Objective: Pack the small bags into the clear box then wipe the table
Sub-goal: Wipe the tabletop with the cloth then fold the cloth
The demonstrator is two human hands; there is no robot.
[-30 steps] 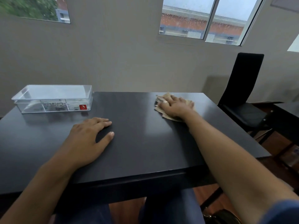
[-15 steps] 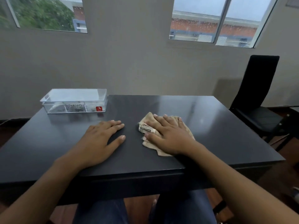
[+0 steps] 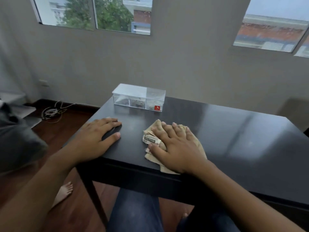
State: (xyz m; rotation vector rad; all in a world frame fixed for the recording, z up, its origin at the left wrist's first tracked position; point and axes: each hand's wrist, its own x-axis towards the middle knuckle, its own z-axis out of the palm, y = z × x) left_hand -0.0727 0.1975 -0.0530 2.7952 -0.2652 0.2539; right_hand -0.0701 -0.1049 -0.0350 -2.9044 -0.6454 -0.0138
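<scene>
**Cloth pressed flat near the table's front edge**

Left of centre, the left hand (image 3: 98,136) lies spread, palm down, on the dark table (image 3: 234,131). Above centre sits the lidded clear box (image 3: 138,97), dark contents inside. Right of centre, the right hand (image 3: 173,144) presses flat on a beige cloth (image 3: 150,139).

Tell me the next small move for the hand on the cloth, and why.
Probably slide the right hand with the cloth to the right, over the table. The box already holds the bags, the left hand lies flat, and that wide side is still uncovered.
</scene>
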